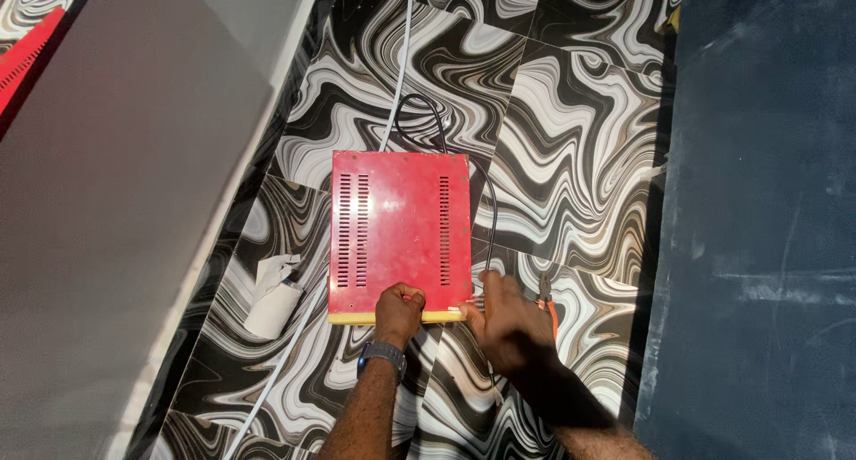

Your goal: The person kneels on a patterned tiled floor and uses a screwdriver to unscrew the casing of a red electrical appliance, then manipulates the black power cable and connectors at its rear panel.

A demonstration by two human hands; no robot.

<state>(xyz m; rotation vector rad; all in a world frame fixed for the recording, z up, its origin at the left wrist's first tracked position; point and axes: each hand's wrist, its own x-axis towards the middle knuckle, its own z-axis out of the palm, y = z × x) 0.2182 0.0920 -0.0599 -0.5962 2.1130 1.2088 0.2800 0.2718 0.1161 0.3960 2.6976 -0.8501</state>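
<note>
Both forearms are bare, with no sleeves showing. The left hand (398,312) has a dark wristwatch (382,356) strapped just behind its fingers; the right hand (506,322) wears nothing.

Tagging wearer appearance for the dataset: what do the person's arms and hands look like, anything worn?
Both forearms are bare, with no sleeves in view and no gloves. The left hand has a dark wristwatch with a blue edge on its band at the wrist. The right hand and its wrist show nothing worn; no rings can be made out on the fingers.
</note>
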